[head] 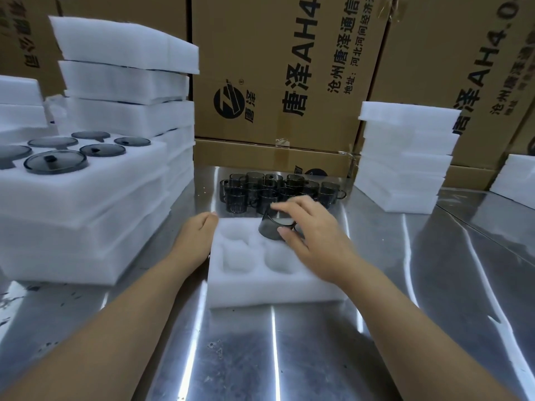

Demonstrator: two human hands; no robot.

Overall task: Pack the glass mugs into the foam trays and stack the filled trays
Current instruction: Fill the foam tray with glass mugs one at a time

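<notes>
Your right hand (315, 235) holds a dark glass mug (273, 227) tilted over the far right pocket of the foam tray (260, 287).

Its fingers and thumb curl round the mug, low over the tray's top face; three other pockets show as white hollows. Your left hand (197, 233) sits against the tray's far left edge with its fingers tucked out of sight, so you cannot tell whether it grips. The loose mugs (278, 189) crowd just beyond the far edge. Filled trays (86, 227) rise close on the left, a foam stack (405, 157) stands well apart on the right, and open table (289, 357) runs from the near edge towards you.
</notes>
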